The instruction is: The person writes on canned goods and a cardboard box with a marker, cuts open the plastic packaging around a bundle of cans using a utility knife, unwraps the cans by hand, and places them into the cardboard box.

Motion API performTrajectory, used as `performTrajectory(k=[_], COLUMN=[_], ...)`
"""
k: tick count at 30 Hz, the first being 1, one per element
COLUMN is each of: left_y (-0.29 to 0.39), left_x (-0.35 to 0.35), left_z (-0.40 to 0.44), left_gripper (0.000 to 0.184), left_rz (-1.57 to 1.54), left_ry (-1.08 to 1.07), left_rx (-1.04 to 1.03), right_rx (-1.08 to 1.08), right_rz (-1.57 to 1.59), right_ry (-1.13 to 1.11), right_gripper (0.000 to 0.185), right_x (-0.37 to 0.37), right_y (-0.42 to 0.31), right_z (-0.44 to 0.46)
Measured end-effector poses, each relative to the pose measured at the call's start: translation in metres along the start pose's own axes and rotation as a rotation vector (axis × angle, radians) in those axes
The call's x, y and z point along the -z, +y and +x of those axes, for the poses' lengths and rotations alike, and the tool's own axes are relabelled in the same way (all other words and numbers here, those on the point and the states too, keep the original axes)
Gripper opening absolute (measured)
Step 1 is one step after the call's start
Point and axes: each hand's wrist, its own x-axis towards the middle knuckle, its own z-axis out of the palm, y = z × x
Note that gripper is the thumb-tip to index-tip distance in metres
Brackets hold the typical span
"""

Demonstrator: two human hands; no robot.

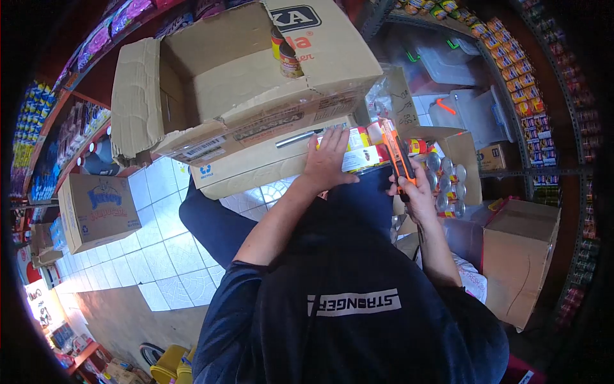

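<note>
My left hand (329, 157) lies with its fingers stretched out at the left end of some red and yellow packaged goods with a white panel (360, 159). Whether these are cans or a pack, I cannot tell. My right hand (414, 189) is wrapped round an orange-and-black hand tool (398, 152), whose far end reaches over the right side of these goods. Its exact kind is unclear. Left of my left hand, a silver tube-shaped object (297, 140) rests on a cardboard surface (256, 173). Several cans (446, 179) sit in an open carton by my right hand.
A large open carton (137, 96) stands in front, with cans (290, 63) at its right corner. Another carton (99, 208) is on the tiled floor (173, 253) at left, and a tall one (518, 262) at right. Stocked shelves (511, 64) and plastic bins (441, 61) surround the area.
</note>
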Motion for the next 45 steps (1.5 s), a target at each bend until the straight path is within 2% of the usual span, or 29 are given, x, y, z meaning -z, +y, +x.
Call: performTrajectory(k=[1,4,7,11,13,16,19,23,25,27,30,31,34,37,40,45], left_y=[-0.003,-0.023,-0.039,-0.05,-0.052,-0.046,-0.043,-0.035,-0.032,-0.03,-0.024,-0.024,-0.024,-0.021,-0.016,-0.017], left_x=[0.0,0.014,0.013,-0.006,-0.009,-0.002,0.004,0.001,-0.009,-0.011,-0.004,-0.003,-0.004,0.001,0.001,0.001], left_z=[0.001,0.008,0.011,0.002,-0.002,-0.009,-0.01,-0.005,-0.006,-0.008,-0.006,-0.004,-0.003,-0.002,-0.004,-0.004], left_gripper=[0.112,0.113,0.115,0.113,0.111,0.11,0.11,0.113,0.115,0.116,0.118,0.118,0.119,0.12,0.116,0.121], left_rz=[0.024,-0.182,-0.306,-0.269,-0.241,-0.171,-0.172,-0.007,0.034,0.001,-0.024,-0.025,-0.023,-0.016,0.014,0.007], left_ry=[-0.012,-0.171,-0.224,-0.071,-0.028,-0.073,-0.104,-0.037,0.066,0.07,0.047,0.037,0.082,0.062,0.088,0.073], left_rx=[-0.013,-0.008,0.018,-0.018,-0.061,0.0,-0.001,0.0,-0.05,-0.046,-0.03,-0.024,-0.029,-0.016,0.025,0.015], right_rx=[0.019,-0.021,-0.018,-0.011,-0.001,-0.03,-0.02,-0.05,-0.078,-0.066,0.02,-0.023,0.202,0.063,0.202,0.097], right_rz=[0.04,0.326,0.463,0.431,0.352,0.204,0.066,-0.144,-0.255,-0.353,-0.705,-0.739,-0.886,-0.916,-1.038,-1.202], right_ry=[0.0,0.024,0.074,0.124,0.086,0.047,0.055,0.008,0.019,0.045,0.071,0.074,0.059,0.078,0.042,0.017], right_gripper=[0.045,0.043,0.042,0.035,0.034,0.036,0.046,0.062,0.062,0.06,0.058,0.055,0.053,0.051,0.05,0.051], right_x=[0.0,0.0,0.0,-0.006,-0.012,-0.016,-0.021,-0.027,-0.027,-0.025,-0.018,-0.02,-0.022,-0.034,-0.031,-0.036], right_y=[0.001,0.001,0.003,-0.003,-0.006,-0.007,0.003,-0.003,-0.008,-0.007,-0.006,-0.013,-0.016,-0.029,-0.027,-0.037], right_z=[-0.002,-0.005,0.0,0.002,0.002,0.002,0.003,-0.012,-0.022,-0.033,-0.044,-0.048,-0.048,-0.048,-0.042,-0.034])
